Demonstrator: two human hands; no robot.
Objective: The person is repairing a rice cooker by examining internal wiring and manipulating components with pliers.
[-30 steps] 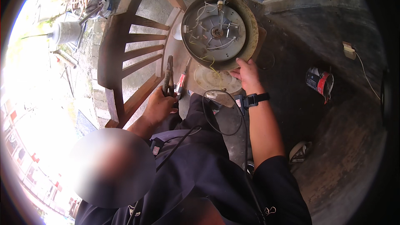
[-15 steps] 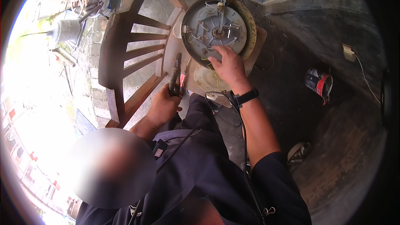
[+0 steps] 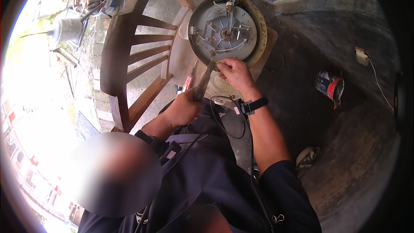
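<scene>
A round metal appliance base [image 3: 241, 49] lies with its underside up on a wooden chair seat [image 3: 264, 60], its wires and rods exposed. My left hand [image 3: 183, 108] is closed around the handles of dark pliers [image 3: 203, 83]. The jaws of the pliers reach the near rim of the base, beside the fingers of my right hand. My right hand [image 3: 237, 75] pinches a thin yellow-green wire [image 3: 225, 87] at that rim. A red-and-white-handled screwdriver [image 3: 187, 83] lies on the seat, left of the pliers.
The slatted wooden chair back [image 3: 116, 56] rises at the left. On the dark floor at the right lies a black-and-red bucket [image 3: 330, 87]. A wall socket [image 3: 361, 55] with a white cord is on the right wall. A black cable [image 3: 222, 131] loops below my right wrist.
My left hand has moved right and forward, bringing the pliers to the near rim. My right hand has drawn slightly back, its fingers now pinched together on the wire.
</scene>
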